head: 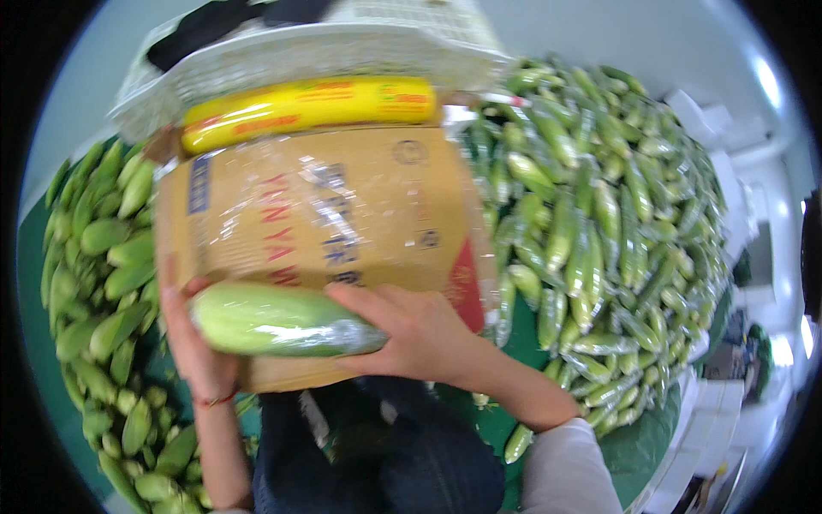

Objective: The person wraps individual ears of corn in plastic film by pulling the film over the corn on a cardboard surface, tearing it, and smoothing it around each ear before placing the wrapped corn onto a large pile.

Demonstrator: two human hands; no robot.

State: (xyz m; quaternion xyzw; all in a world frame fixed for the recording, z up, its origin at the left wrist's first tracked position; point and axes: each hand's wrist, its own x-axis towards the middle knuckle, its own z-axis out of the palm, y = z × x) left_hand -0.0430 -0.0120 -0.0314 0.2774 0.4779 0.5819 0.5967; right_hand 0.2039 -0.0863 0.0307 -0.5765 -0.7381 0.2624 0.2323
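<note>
Between my two hands lies an ear of corn in green husk (282, 321), covered in shiny clear film, level across the near part of a cardboard box (372, 212). My left hand (199, 347) holds its thick, pale end. My right hand (411, 331) grips the narrower end, thumb and fingers around it. Clear film is stretched over the box, which bears printed writing. Along the box's far edge rests a roll of cling film in yellow printed wrapping (308, 109).
Loose husked corn ears (128, 257) are heaped at the left. A large pile of film-wrapped ears (597, 225) rises at the right. Beyond the roll stands a white plastic basket (334, 48) with dark cloth (205, 29) on it. Green sheeting (648, 443) lies beneath the piles.
</note>
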